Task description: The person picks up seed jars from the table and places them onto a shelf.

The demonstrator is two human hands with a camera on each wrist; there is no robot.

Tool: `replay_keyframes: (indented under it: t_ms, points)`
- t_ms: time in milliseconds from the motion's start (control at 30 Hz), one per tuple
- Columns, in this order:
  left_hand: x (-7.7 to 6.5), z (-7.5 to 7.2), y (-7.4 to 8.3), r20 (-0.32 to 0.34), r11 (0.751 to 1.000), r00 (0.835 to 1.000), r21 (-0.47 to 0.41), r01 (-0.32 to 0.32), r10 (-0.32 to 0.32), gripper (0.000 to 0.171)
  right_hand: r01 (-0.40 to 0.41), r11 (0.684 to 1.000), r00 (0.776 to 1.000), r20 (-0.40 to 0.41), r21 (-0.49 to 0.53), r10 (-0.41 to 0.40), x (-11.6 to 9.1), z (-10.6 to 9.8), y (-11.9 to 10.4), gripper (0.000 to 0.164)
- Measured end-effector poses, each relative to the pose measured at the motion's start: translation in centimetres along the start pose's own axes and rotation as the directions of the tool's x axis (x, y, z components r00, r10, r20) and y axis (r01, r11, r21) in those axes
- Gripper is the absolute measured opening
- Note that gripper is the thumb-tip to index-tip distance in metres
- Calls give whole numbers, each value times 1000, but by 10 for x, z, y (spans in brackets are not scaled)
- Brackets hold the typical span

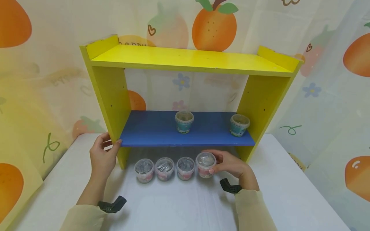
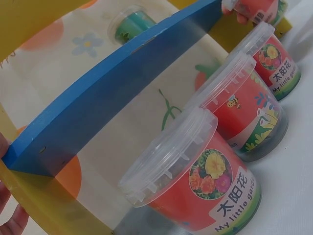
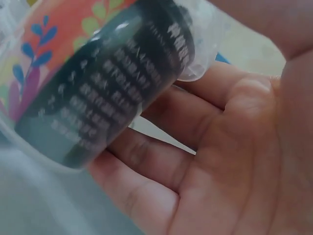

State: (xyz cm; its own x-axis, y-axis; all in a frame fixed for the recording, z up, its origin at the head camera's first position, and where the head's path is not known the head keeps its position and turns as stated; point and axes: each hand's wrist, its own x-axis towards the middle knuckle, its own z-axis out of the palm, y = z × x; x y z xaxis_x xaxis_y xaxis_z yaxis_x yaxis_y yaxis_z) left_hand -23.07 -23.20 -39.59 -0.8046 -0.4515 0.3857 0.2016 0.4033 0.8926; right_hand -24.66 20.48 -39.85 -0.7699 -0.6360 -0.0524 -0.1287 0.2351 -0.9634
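Note:
My right hand (image 1: 231,165) holds a small clear-lidded plastic tub (image 1: 205,166) with a pink-red label, thumb in front and fingers round the far side. In the right wrist view its label shows white print on dark green. Three similar tubs stand in a row to its left: a near one (image 1: 185,168), a middle one (image 1: 164,169) and an end one (image 1: 144,171). My left hand (image 1: 104,155) grips the left side panel of the yellow and blue shelf unit (image 1: 185,139), thumb by the blue board's front corner, fingers behind the panel.
Two teal-labelled tubs stand on the blue board, one near the middle (image 1: 184,122) and one at the right end (image 1: 239,125). The unit stands on a white-covered table (image 1: 173,211) in front of a fruit-printed curtain (image 1: 179,32). Above the blue board runs a yellow top board (image 1: 185,57).

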Motion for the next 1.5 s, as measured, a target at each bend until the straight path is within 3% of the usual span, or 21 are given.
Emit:
replay_keyframes:
  t_ms: [233, 433, 767, 900, 1133, 1267, 1500]
  points:
    - [0, -2, 0, -2, 1000, 1000, 5, 8, -8, 42, 83, 997, 996, 21, 4, -83, 4, 5, -10, 71]
    - [0, -2, 0, 8, 1000, 1000, 14, 20, -20, 44, 147, 987, 989, 6, 67, -147, 8, 16, -20, 68]
    - [1, -4, 0, 7, 1000, 1000, 7, -6, 6, 42, 246, 966, 968, -76, 81, -241, 25, 42, -36, 65]
    - [2, -2, 0, 4, 1000, 1000, -15, -4, 4, 41, 250, 966, 963, -117, 61, -242, 34, 56, -51, 64]
    - [1, 5, 0, 20, 1000, 1000, -18, -14, 14, 45, 224, 975, 957, -193, 12, -217, 65, 81, -81, 68]
    - [1, 3, -1, 12, 999, 999, -30, -43, 44, 42, 190, 982, 956, -223, -18, -189, 94, 96, -95, 65]
    - [1, -1, -1, 12, 999, 999, -25, -34, 35, 39, 127, 983, 950, -268, -133, -159, 143, 112, -109, 62]
